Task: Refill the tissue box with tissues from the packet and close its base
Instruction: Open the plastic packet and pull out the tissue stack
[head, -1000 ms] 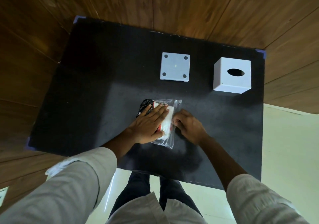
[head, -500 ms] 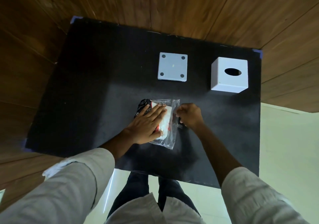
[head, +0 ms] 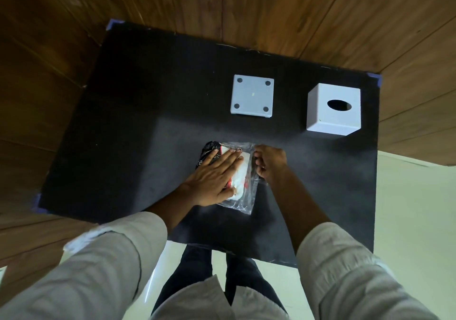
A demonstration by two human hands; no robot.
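Note:
A clear plastic tissue packet (head: 243, 197) with black, red and white print lies flat in the middle of the black mat (head: 138, 132). My left hand (head: 213, 177) presses flat on top of it, fingers together. My right hand (head: 270, 163) is curled at the packet's right edge, fingers pinching the clear plastic there. The white tissue box (head: 333, 108) stands at the back right with its oval slot facing up. Its square white base (head: 252, 95), with four dark round feet, lies separate to the left of the box.
The mat covers a small table against a wooden wall. Blue tape marks the mat's corners (head: 375, 79). My dark trousers (head: 197, 272) and pale floor tiles (head: 414, 221) show below the near edge.
My right hand has slid up along the packet's right edge, from its lower part to its upper part. The left hand stays pressed on the packet.

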